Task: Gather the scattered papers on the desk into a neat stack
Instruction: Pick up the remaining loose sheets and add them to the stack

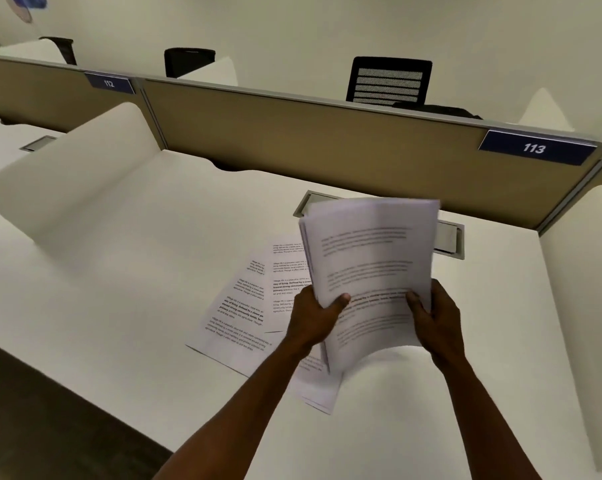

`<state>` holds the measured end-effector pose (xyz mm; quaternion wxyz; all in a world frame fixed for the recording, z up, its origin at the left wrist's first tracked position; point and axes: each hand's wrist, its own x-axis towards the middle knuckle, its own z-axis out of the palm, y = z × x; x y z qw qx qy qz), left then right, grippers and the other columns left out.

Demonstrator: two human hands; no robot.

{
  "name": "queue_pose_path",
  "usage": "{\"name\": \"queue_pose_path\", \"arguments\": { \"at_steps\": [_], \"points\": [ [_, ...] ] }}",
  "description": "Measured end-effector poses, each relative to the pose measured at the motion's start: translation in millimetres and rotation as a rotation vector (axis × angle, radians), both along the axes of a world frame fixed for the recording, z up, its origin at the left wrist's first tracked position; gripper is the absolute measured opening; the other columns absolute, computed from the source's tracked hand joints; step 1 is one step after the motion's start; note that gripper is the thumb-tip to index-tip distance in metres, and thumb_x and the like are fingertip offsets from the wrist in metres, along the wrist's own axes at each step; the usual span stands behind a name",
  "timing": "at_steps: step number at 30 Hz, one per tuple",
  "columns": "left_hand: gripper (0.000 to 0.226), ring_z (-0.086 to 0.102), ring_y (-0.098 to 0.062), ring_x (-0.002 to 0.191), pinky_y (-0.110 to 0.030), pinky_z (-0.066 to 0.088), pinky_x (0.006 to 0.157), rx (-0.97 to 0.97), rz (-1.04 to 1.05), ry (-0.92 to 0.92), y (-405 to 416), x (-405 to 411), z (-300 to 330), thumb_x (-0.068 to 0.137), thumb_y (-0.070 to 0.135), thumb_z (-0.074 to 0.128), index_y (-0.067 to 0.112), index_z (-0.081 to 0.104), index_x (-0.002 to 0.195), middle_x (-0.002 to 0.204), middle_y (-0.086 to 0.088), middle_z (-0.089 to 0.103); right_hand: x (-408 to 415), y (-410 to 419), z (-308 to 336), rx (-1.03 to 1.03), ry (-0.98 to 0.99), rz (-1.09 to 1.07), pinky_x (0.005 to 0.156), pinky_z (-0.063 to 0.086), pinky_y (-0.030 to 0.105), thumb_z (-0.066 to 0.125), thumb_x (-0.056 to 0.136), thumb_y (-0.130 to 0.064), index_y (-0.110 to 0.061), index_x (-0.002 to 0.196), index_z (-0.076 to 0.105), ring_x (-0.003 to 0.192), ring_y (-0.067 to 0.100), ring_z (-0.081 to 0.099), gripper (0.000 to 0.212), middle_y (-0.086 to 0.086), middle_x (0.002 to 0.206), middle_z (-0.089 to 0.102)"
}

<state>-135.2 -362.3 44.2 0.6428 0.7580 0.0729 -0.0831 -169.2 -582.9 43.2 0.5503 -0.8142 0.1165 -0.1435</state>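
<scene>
The bundle of papers (369,271) is clamped by fingers of both the left hand (315,315) and right hand (434,315), held upright over the worktop (119,306). Honestly, loose sheets (244,306) underneath could easily get missed, or the floppy bundle could fan out if tapped unevenly.

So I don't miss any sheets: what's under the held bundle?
Loose printed sheets lie fanned on the desk beneath the bundle; any further ones behind it are hidden.

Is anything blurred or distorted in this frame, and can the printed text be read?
Head view: the held bundle of papers is motion-blurred, its text smeared, gripped by the left hand and right hand; the loose sheets on the desk are sharper, bold lines partly legible; wide-angle bending curves the partition; lighting is dim and even, without glare.
</scene>
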Motion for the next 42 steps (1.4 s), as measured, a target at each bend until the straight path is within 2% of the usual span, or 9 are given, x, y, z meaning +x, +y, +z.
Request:
{"name": "queue_pose_path", "arguments": {
  "at_steps": [4, 7, 10, 15, 18, 28, 33, 39, 42],
  "points": [
    [0.046, 0.07, -0.009, 0.091, -0.019, 0.058, 0.073, -0.023, 0.141, 0.013, 33.6, 24.7, 1.4, 0.08, 0.029, 0.082, 0.016, 0.069, 0.122, 0.111, 0.004, 0.071, 42.2, 23.7, 5.4, -0.048, 0.126, 0.12, 0.071, 0.051, 0.024, 0.064, 0.093, -0.025, -0.021, 0.119, 0.059, 0.089, 0.015, 0.066, 0.027, -0.003, 0.107, 0.067],
    [0.041, 0.07, -0.019, 0.095, -0.031, 0.059, 0.082, 0.005, 0.257, 0.105, 55.8, 42.4, -6.8, 0.083, 0.023, 0.078, 0.011, 0.069, 0.122, 0.117, -0.007, 0.072, 70.1, 49.0, -5.7, 0.001, 0.206, 0.147, 0.084, 0.054, 0.036, 0.065, 0.092, -0.019, -0.015, 0.12, 0.061, 0.096, 0.024, 0.066, 0.029, 0.006, 0.116, 0.069],
    [0.03, 0.065, -0.016, 0.087, -0.024, 0.054, 0.072, 0.122, 0.263, 0.146, 70.0, 56.2, -16.8, 0.086, 0.012, 0.07, 0.008, 0.07, 0.116, 0.118, -0.012, 0.071, 91.7, 73.7, -19.3, -0.001, 0.278, 0.127, 0.081, 0.045, 0.029, 0.065, 0.091, -0.016, -0.011, 0.121, 0.061, 0.095, 0.022, 0.061, 0.031, 0.011, 0.121, 0.067],
    [0.052, 0.054, -0.033, 0.123, -0.043, 0.049, 0.103, 0.419, 0.164, 0.319, 76.8, 71.5, -28.7, 0.082, 0.025, 0.069, 0.006, 0.059, 0.129, 0.132, -0.017, 0.058, 110.1, 100.3, -35.1, -0.136, 0.357, 0.11, 0.096, 0.044, 0.034, 0.061, 0.092, -0.014, -0.005, 0.131, 0.055, 0.118, 0.035, 0.057, 0.041, 0.018, 0.132, 0.06],
    [0.065, 0.043, -0.034, 0.132, -0.042, 0.042, 0.108, 0.532, 0.104, 0.361, 72.3, 73.9, -29.0, 0.082, 0.035, 0.07, 0.01, 0.048, 0.138, 0.139, -0.018, 0.047, 110.8, 108.2, -41.8, -0.234, 0.365, 0.099, 0.096, 0.046, 0.035, 0.057, 0.092, -0.011, -0.004, 0.13, 0.054, 0.117, 0.037, 0.057, 0.039, 0.019, 0.129, 0.062],
    [0.066, 0.051, -0.034, 0.126, -0.048, 0.042, 0.108, 0.366, 0.159, 0.377, 67.6, 78.8, -29.8, 0.077, 0.034, 0.073, 0.014, 0.05, 0.136, 0.136, -0.013, 0.056, 107.9, 110.3, -64.5, -0.574, 0.438, 0.112, 0.101, 0.039, 0.045, 0.055, 0.093, -0.017, -0.004, 0.135, 0.045, 0.127, 0.037, 0.04, 0.045, 0.019, 0.137, 0.047],
    [0.056, 0.062, -0.028, 0.108, -0.037, 0.054, 0.09, 0.145, 0.252, 0.331, 61.0, 81.6, -32.5, 0.079, 0.022, 0.077, 0.009, 0.055, 0.129, 0.128, -0.014, 0.064, 107.7, 106.5, -63.7, -0.59, 0.43, 0.113, 0.102, 0.039, 0.043, 0.055, 0.094, -0.019, -0.005, 0.137, 0.044, 0.129, 0.035, 0.041, 0.047, 0.017, 0.138, 0.049],
    [0.063, 0.062, -0.026, 0.107, -0.039, 0.057, 0.089, 0.071, 0.265, 0.239, 49.1, 85.0, -24.5, 0.078, 0.02, 0.078, 0.019, 0.051, 0.135, 0.129, -0.014, 0.062, 108.3, 100.7, -64.2, -0.504, 0.394, 0.077, 0.104, 0.039, 0.041, 0.057, 0.093, -0.016, -0.002, 0.137, 0.047, 0.128, 0.036, 0.043, 0.048, 0.019, 0.137, 0.051],
    [0.082, 0.063, -0.027, 0.103, -0.038, 0.055, 0.085, 0.072, 0.253, 0.215, 45.9, 85.5, -19.0, 0.078, 0.022, 0.081, 0.025, 0.034, 0.145, 0.133, -0.014, 0.06, 108.5, 93.9, -64.7, -0.417, 0.349, 0.046, 0.102, 0.042, 0.042, 0.059, 0.091, -0.013, 0.002, 0.131, 0.051, 0.122, 0.039, 0.05, 0.043, 0.023, 0.129, 0.057]
  ]
}}
